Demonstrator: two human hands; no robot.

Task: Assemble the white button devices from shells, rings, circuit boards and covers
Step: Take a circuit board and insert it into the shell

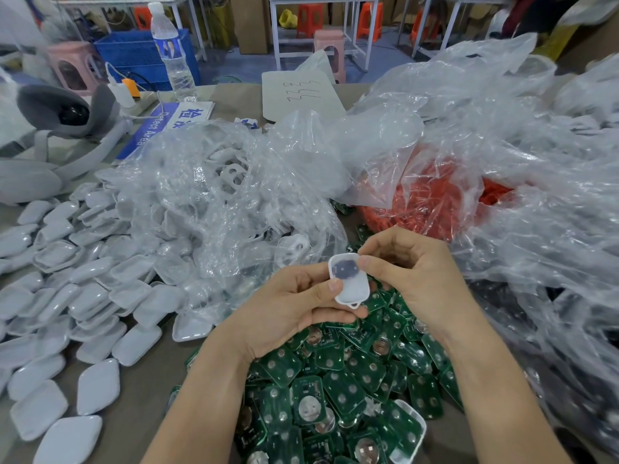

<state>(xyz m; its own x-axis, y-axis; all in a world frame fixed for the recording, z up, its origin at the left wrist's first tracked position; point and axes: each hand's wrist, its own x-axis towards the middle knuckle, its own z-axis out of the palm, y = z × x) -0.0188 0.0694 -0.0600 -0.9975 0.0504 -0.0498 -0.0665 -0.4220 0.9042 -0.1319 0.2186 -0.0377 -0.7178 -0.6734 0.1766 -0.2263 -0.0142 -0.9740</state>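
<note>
A white shell (352,287) with a dark round piece in its upper half is held above a pile of green circuit boards (338,393). My left hand (294,306) grips the shell from below and from the left, thumb on its edge. My right hand (412,272) pinches the shell's upper right corner with thumb and fingers. White covers (63,296) lie spread over the table's left side. A clear bag of white shells (217,209) lies behind my left hand. Orange rings (432,199) show through another clear bag, behind my right hand.
More clear plastic bags (536,169) pile up along the right. A grey headset (63,128), a water bottle (172,51), a blue sign (167,125) and a paper note (301,92) sit at the back. One white shell (408,433) lies on the boards near me.
</note>
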